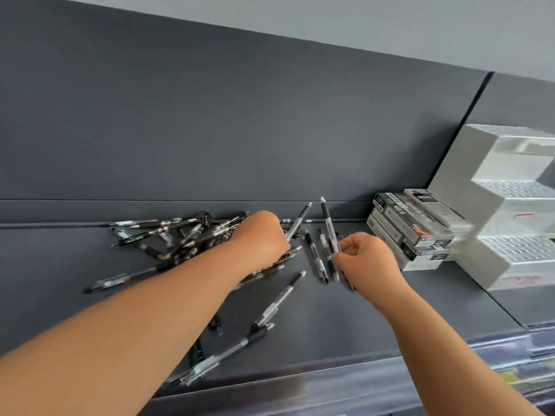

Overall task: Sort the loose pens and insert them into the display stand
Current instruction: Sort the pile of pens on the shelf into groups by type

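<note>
Nearest: left forearm (135, 310), stretched over the dark shelf (375, 319). Beyond it, left hand (261, 235), grip closed round one pen (298, 222), long axis slanting up and right toward the back wall. Opposite, right hand (368, 259), grip pinching a second pen (329, 226), nearly upright, leaning slightly left, pale end topmost. Heaped left, loose pens (180, 235) pointing every way; between the hands, a row of pens (315, 256) laid parallel. Far right, display stand (510, 205), stacked boxes (414, 229) just beside. Best now: match types, turn both pens one way, hold mid-barrel before carrying across.
</note>
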`<action>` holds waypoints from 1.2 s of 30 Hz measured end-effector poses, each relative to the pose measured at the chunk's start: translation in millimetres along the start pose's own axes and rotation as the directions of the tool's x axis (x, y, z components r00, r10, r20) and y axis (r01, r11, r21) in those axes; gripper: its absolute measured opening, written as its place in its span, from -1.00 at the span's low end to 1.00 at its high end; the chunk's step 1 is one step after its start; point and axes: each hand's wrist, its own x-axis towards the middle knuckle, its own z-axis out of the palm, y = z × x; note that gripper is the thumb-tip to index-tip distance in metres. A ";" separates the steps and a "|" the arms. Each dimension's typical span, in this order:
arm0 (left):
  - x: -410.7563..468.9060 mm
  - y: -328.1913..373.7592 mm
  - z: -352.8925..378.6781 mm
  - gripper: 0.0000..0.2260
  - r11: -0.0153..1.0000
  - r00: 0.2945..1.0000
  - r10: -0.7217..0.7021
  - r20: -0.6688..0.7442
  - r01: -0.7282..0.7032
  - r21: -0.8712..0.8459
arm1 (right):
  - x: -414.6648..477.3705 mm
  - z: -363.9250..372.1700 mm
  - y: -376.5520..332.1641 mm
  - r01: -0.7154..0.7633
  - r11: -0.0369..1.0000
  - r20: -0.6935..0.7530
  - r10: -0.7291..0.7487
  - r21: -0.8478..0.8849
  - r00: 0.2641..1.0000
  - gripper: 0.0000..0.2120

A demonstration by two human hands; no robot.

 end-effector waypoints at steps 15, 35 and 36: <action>37.8 30.4 66.1 -0.72 0.996 0.998 -0.059 0.018 0.057 0.074 | 39.4 -6.5 37.5 0.073 0.910 0.056 -0.055 -0.408 0.997 -0.81; 41.6 -42.4 -4.5 -0.88 0.974 0.990 0.126 -0.070 -0.110 0.201 | 122.9 73.0 -27.2 0.460 0.792 0.411 -0.293 -0.401 0.863 -0.59; 43.8 -39.9 0.1 -0.86 0.968 0.990 0.137 -0.032 -0.127 0.214 | 123.7 73.4 -26.2 0.451 0.799 0.407 -0.287 -0.398 0.867 -0.57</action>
